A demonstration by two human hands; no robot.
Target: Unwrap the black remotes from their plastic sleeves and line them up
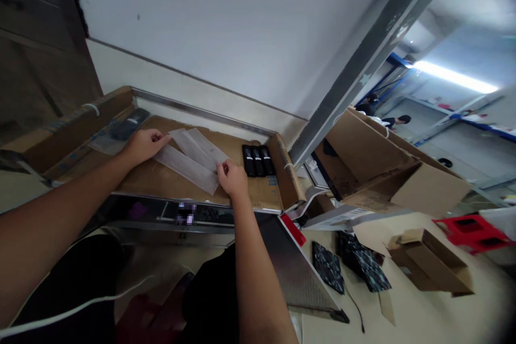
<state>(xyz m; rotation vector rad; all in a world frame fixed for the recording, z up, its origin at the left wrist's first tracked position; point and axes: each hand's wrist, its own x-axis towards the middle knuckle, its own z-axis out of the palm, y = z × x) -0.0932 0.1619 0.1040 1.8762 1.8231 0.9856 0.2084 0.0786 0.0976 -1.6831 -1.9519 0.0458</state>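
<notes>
Translucent plastic bags (189, 164) lie overlapping on the cardboard-lined bench, between my two hands. The fingers of my left hand (145, 145) pinch the left end of a bag. My right hand (233, 176) is closed at the right side of the bags, thumb and fingers pressed together on the edge. To the right of that hand, several black items with pale bands (258, 160) stand side by side against the cardboard wall. A dark item in clear plastic (129, 123) rests at the left end of the bench, beyond my left forearm.
Cardboard walls (288, 172) edge the bench, and a metal-rimmed drawer or shelf (209, 212) sits below. A large open carton (374, 161) stands to the right. On the floor are a smaller carton (433, 263), dark patterned packages (365, 260) and a red stool (471, 231). People are in the background.
</notes>
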